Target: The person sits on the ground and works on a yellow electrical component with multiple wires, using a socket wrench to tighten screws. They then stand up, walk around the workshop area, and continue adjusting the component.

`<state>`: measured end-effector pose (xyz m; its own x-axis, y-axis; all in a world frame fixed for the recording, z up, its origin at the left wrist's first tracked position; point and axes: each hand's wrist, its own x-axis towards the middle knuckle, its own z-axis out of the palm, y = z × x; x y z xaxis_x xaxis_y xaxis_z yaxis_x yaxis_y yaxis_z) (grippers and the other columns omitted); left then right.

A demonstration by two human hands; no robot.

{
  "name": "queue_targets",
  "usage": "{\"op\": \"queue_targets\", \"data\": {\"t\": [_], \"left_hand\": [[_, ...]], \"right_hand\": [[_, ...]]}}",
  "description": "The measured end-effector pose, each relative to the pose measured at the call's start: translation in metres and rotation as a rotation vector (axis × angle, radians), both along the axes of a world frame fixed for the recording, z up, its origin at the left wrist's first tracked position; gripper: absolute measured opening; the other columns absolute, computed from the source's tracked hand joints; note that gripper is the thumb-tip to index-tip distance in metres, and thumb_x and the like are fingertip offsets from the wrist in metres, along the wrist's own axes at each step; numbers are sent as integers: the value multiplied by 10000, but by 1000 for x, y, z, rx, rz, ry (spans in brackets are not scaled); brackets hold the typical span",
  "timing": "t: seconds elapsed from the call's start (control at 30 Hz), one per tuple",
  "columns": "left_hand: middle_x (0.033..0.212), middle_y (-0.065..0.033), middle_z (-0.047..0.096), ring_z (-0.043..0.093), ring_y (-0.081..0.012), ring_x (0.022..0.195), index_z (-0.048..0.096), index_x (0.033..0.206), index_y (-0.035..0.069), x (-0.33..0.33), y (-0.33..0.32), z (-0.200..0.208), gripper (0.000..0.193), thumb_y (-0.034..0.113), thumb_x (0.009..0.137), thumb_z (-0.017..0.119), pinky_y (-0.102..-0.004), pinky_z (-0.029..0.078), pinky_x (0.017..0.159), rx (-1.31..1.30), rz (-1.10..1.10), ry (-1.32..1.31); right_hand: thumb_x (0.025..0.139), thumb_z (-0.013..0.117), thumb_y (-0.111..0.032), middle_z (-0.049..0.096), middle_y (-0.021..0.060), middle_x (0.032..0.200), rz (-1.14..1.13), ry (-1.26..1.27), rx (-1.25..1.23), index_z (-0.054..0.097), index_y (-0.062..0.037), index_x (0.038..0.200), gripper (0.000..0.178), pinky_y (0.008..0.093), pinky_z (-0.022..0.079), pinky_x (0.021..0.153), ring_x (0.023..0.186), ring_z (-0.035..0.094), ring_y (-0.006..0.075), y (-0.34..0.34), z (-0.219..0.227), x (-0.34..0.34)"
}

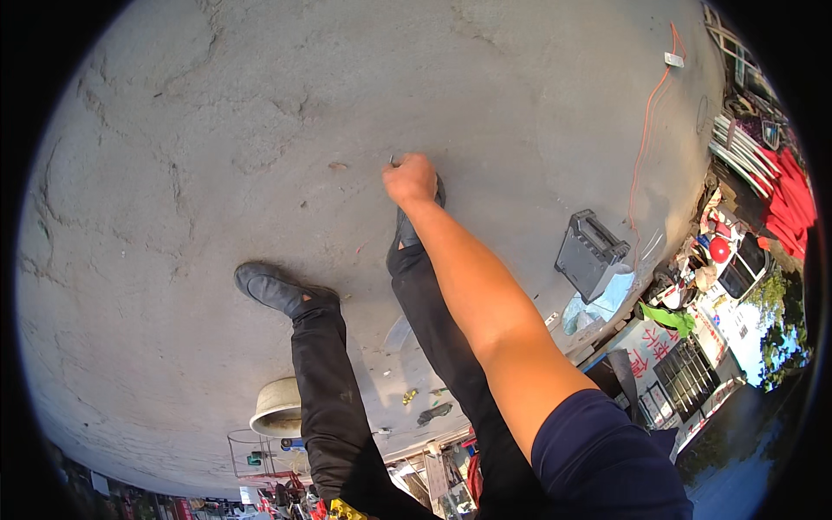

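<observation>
My right hand (410,179) reaches out over the concrete ground, in front of my right shoe (440,192), which it partly covers. Its fingers are curled closed. A tiny dark tip (394,161) pokes out by the thumb side, too small to name, and the rest of it is hidden in the fist. A small brown scrap (338,165) lies on the ground left of the hand. My left shoe (276,288) stands apart on the left. My left hand is nowhere in the picture.
A black toolbox (593,253) stands to the right, beside a light blue sheet (611,297). An orange cord (645,130) runs along the ground. A pale basin (276,407) sits by my left leg. Piled goods and red cloth (787,204) line the right edge.
</observation>
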<state>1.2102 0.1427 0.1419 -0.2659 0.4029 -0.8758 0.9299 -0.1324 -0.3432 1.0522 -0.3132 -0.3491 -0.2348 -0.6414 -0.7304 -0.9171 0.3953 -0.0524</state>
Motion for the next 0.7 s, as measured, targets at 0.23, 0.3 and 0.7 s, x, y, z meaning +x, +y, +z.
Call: {"op": "queue_targets", "data": {"t": [0.23,0.3,0.7], "left_hand": [[644,-47,473,489,-204,609,520,739,65,15,-49,-33,480,493,958,519,-352,371,601,-527,243,37],[645,-53,452,451,-189,626,505,749,69,11,-73,-38,446,456,969,524,-349,373,638,-579,160,-38],[865,-91,641,620,-285,787,590,1078,68,33,-275,97,349,389,940,583,-480,542,754,-729,-102,-358]], "right_hand": [[751,701,-287,697,228,776,-201,-436,76,729,40,848,342,397,532,721,755,688,299,2,38,-5],[749,693,-292,667,155,689,-266,-624,106,692,55,787,350,351,496,640,656,588,162,-5,91,2],[812,534,-36,484,-17,669,-626,-1725,458,559,-61,795,40,235,331,507,544,389,57,-131,564,-41]]}}
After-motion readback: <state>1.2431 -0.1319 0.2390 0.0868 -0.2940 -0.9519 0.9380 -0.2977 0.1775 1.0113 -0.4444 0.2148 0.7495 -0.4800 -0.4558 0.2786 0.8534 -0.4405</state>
